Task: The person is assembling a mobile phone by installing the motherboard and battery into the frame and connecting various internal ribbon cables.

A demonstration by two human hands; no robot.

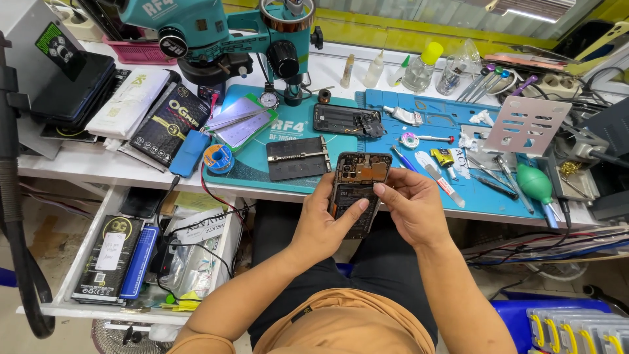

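Observation:
I hold an opened smartphone (357, 187) with its back cover off, battery and circuit board showing, just over the front edge of the workbench. My left hand (324, 219) grips its left side, thumb lying across the black battery. My right hand (409, 203) holds the right edge, fingertips pressed on the battery near the board. A second opened phone (346, 120) lies farther back on the teal work mat (252, 174).
A teal microscope (223, 33) stands at the back. Tweezers, screwdrivers, a green air blower (536, 183), solder wire, bottles and a black board holder (298, 158) crowd the mat. Boxes lie left. An open drawer (141, 255) holds batteries and cables.

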